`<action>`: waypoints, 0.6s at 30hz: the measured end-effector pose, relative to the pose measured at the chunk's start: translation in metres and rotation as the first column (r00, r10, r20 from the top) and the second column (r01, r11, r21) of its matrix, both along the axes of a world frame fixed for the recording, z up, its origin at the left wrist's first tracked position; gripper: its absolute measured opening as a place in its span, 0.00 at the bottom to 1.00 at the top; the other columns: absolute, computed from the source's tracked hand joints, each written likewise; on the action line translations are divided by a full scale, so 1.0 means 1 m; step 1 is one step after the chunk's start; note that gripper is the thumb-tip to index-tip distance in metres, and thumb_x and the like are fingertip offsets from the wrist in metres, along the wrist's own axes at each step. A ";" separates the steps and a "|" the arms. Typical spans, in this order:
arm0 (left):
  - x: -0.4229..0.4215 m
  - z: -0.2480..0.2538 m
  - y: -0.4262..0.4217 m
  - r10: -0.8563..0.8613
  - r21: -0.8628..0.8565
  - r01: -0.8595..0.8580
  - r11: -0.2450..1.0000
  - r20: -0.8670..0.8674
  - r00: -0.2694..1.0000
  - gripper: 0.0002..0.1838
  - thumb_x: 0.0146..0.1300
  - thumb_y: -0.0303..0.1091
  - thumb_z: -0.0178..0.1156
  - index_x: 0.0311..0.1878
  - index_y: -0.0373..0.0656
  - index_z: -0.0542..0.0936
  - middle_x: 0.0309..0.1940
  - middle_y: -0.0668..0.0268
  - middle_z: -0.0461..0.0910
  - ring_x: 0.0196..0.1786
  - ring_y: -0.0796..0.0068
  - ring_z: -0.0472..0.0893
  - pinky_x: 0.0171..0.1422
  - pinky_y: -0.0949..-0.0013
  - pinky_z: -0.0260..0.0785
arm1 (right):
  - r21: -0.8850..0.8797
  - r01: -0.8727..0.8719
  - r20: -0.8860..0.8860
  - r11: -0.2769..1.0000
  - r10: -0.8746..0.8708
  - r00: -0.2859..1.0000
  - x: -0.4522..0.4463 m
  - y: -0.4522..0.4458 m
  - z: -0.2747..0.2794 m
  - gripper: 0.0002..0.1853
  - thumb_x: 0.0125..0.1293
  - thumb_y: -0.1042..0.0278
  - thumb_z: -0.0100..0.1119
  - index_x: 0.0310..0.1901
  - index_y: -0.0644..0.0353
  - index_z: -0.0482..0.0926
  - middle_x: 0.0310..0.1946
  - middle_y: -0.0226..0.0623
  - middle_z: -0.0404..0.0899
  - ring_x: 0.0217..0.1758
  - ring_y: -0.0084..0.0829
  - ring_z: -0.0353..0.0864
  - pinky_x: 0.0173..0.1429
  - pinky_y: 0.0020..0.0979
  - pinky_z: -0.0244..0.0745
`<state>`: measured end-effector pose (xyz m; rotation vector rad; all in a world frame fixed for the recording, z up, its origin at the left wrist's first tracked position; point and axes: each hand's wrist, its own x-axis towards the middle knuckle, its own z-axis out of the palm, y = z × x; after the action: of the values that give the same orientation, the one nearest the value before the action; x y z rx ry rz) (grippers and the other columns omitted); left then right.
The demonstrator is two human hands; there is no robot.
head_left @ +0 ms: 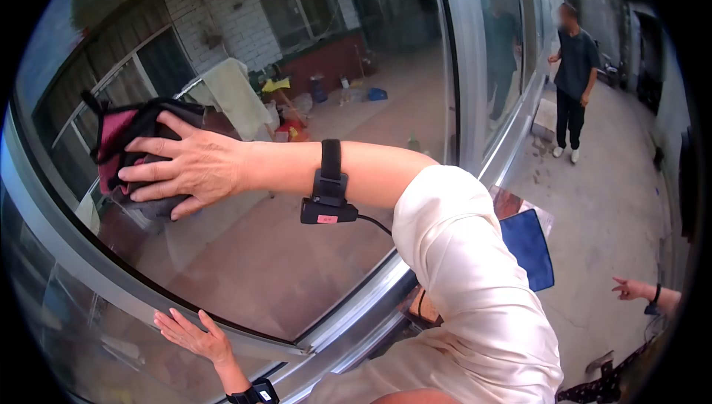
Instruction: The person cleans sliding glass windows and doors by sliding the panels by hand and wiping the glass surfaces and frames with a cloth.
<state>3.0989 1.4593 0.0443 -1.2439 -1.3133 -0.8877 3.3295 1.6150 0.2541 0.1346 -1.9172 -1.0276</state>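
Observation:
My right hand point(185, 163) presses a pink, grey and black cloth point(119, 133) with black edging against the large window pane point(297, 270). Its fingers are spread over the cloth, and the palm side is hidden. That arm reaches across the view from the right, with a black strapped device point(328, 200) and cable on the forearm. Lower down, my left hand point(194, 336) lies flat with fingers stretched out at the metal window frame point(252, 342), holding nothing. Whether it touches the frame or the glass I cannot tell.
Another person point(575, 70) stands on the concrete ground point(608, 204) at the upper right. Someone else's hand point(632, 288) reaches in from the right edge, a finger extended. A flat blue thing point(528, 248) is beside my sleeve. Glass reflections show a brick wall and yard.

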 end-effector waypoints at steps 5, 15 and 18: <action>-0.015 -0.007 -0.002 0.079 -0.054 -0.079 0.995 0.005 0.997 0.28 0.70 0.46 0.45 0.67 0.41 0.61 0.70 0.50 0.54 0.72 0.48 0.54 0.71 0.47 0.45 | -0.040 0.206 -0.290 0.978 -0.209 0.934 0.094 0.034 0.057 0.30 0.56 0.38 0.56 0.60 0.36 0.70 0.58 0.30 0.68 0.68 0.36 0.58 0.64 0.54 0.51; -0.014 -0.005 -0.002 0.097 -0.062 -0.103 0.993 -0.099 0.990 0.25 0.70 0.39 0.44 0.68 0.47 0.61 0.72 0.51 0.50 0.74 0.50 0.48 0.74 0.49 0.40 | -0.752 -0.277 -0.653 0.598 -0.732 0.192 0.396 0.200 0.065 0.45 0.58 0.23 0.33 0.72 0.42 0.49 0.74 0.38 0.40 0.76 0.44 0.36 0.71 0.59 0.34; -0.013 -0.007 -0.004 0.033 -0.104 -0.042 0.994 -0.086 0.996 0.22 0.68 0.31 0.45 0.65 0.46 0.65 0.71 0.48 0.50 0.73 0.46 0.48 0.73 0.47 0.40 | -0.719 -0.136 -0.694 0.682 -0.690 0.207 0.314 0.162 0.091 0.43 0.60 0.25 0.33 0.71 0.44 0.52 0.74 0.36 0.42 0.76 0.43 0.38 0.71 0.59 0.33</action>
<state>3.0855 1.4553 0.0378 -1.3204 -1.3263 -0.7384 3.6437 1.7769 0.3455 -1.1628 -0.9304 -0.3222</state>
